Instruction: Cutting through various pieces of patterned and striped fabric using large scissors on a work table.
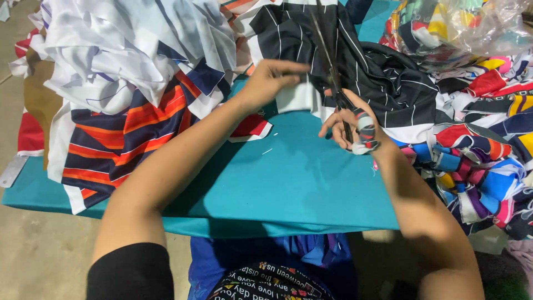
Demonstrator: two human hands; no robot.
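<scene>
At the upper left of the frame a heap of white fabric pieces with thin blue lines (127,50) spills over the teal cloth-covered tabletop (277,178). Below it, at left centre, hangs a navy fabric panel with orange and red stripes (119,139), draped over the near left edge of the tabletop. A small red and white scrap (251,128) lies just right of it, partly hidden by the forearm.

Near the upper middle, the left hand (269,83) has its fingers narrowed in a pinch on the white edge of a black fabric piece with thin white pinstripes (366,72), which sits at the upper centre and reaches down to the tabletop. Just right of that, long dark metal scissors (333,61) point away toward the top of the frame, blades lying over the black fabric. The right hand (352,125) is closed through the scissors' handles, which are wrapped in striped cloth tape, fingers partly spread.

Along the right side lies a jumbled pile of multicoloured striped fabric strips (477,161), and at the upper right a clear plastic bag of colourful fabric (461,25).
</scene>
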